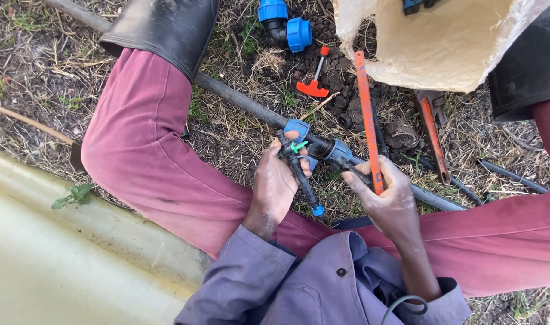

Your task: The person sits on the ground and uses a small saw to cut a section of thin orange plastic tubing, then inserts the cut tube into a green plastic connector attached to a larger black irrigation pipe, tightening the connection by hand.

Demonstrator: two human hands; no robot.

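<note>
Left hand (pixel 275 186) grips the tee (pixel 314 147) firmly; right hand (pixel 386 195) pinches the blade (pixel 366 114), best kept square just beside that grip.

The black pipe (pixel 239 99) looks matt plastic, its tee fitting (pixel 314 147) smooth plastic with blue caps. The hacksaw blade (pixel 366 114) is orange-painted metal. The sack (pixel 431 45) is coarse woven cloth, the boots (pixel 166 27) glossy rubber, the trousers (pixel 148 150) matt cloth.

Dry grass (pixel 40 66) and dark soil (pixel 332 75)
</note>
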